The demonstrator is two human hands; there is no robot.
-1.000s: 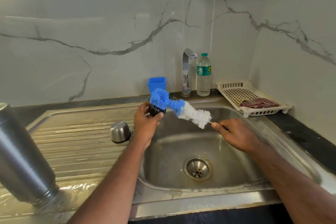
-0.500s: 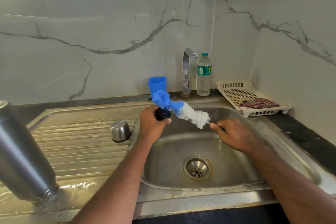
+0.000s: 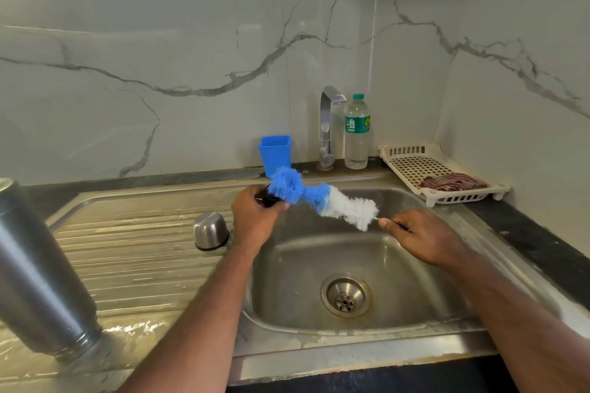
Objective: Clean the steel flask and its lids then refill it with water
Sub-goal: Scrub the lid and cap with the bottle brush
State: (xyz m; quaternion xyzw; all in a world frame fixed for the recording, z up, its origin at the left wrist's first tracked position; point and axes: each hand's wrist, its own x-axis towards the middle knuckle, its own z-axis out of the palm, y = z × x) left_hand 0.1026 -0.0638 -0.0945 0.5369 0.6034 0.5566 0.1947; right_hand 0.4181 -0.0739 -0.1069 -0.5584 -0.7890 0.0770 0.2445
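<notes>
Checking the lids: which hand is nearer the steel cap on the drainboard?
Left. The left hand is just right of the steel cap; the right hand is across the basin.
</notes>
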